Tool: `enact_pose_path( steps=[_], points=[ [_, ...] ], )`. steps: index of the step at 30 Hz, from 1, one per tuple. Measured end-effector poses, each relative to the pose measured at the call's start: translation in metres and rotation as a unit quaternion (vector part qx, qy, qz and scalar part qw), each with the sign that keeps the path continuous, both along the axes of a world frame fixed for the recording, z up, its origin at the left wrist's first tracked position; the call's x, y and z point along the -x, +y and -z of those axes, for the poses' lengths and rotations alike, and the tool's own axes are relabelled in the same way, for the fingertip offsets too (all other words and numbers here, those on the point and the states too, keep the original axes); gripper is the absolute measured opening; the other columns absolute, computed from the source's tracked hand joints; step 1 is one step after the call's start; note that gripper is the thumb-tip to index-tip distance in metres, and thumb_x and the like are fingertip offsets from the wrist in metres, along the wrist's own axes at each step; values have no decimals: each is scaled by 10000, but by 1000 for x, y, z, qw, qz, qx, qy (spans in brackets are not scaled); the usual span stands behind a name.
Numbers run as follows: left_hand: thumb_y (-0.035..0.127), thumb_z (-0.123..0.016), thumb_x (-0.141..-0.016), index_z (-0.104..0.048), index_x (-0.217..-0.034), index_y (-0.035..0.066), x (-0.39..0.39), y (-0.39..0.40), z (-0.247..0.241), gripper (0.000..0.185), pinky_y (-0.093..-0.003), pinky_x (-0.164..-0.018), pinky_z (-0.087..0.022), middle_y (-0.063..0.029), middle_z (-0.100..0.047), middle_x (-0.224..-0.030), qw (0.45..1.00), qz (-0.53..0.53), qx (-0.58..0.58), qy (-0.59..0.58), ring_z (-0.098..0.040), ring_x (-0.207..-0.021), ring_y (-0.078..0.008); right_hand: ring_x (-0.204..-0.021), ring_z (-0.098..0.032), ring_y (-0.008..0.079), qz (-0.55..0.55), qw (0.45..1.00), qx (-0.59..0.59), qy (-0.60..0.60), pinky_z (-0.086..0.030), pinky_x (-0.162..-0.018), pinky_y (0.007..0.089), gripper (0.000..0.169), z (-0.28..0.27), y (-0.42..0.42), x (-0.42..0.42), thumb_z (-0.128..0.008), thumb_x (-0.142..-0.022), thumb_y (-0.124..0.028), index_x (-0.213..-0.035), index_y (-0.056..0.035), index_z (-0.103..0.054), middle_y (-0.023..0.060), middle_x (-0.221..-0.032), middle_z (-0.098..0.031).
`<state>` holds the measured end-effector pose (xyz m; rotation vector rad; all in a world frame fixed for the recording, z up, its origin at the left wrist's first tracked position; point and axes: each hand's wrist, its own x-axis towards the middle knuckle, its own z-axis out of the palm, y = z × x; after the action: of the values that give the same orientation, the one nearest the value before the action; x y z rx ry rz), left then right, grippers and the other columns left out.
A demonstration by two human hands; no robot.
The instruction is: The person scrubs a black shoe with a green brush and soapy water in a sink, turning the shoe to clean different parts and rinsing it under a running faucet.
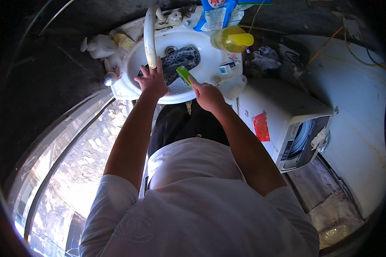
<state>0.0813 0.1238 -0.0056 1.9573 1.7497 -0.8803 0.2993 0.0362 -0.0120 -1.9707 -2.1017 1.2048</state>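
Note:
A dark, soapy slipper or shoe (187, 58) lies slantwise in the white washbasin (209, 57), partly over the drain. My left hand (152, 80) holds down its left end with fingers spread, just below the mouth of a white hose (150, 41). That hand hides part of the item. In my right hand (209, 94) is a green-backed brush (185, 75), held over the basin near the item's lower edge. White suds cling to the dark surface.
A yellow jug (229, 39) and blue plastic packets (214, 16) stand at the basin's back right. A white pump bottle (101, 46) is at the left rim. A toothpaste-like tube (225, 69) lies on the right rim. A white washing machine (276, 112) stands at right.

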Motion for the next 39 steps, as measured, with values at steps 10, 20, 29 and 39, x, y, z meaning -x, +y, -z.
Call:
enact_pose_path(
  steps=[10,20,29,39],
  points=[
    [437,-959,-564,-210,-1714,135,26,-6,-22,1405,-656,-1137,-341,-231,-386,-1581,976,-102,-28,-189,-386,-1449,-438,-801,-740,386,-37,999,-37,-11,-601,-724,533,622,-38,11,-7,-591,-1066,-211,-1658,-329,-443,196,-941,-714],
    [414,-964,-511,-237,-1724,145,71,-71,-102,1440,-586,-1193,-325,-258,-389,-1567,951,-98,-93,-279,-384,-1454,-471,-782,-729,359,-154,984,-89,-7,-599,-717,514,672,-128,2,7,-627,-1016,-136,-1627,-380,-490,151,-934,-702],
    [391,-949,-511,-204,-1737,166,74,-107,-122,1453,-612,-1218,-281,-261,-364,-1593,947,-54,-115,-295,-361,-1470,-483,-748,-726,394,-162,980,-115,14,-590,-673,538,754,-127,-29,10,-643,-983,-135,-1659,-387,-424,170,-881,-708],
    [339,-947,-492,-288,-1719,159,114,-134,-112,1405,-576,-1210,-297,-242,-430,-1520,911,-87,-152,-372,-398,-1424,-471,-794,-742,365,-179,977,-113,-30,-598,-694,488,667,-161,-34,-14,-627,-1041,-144,-1637,-394,-463,168,-931,-736]
  ],
)
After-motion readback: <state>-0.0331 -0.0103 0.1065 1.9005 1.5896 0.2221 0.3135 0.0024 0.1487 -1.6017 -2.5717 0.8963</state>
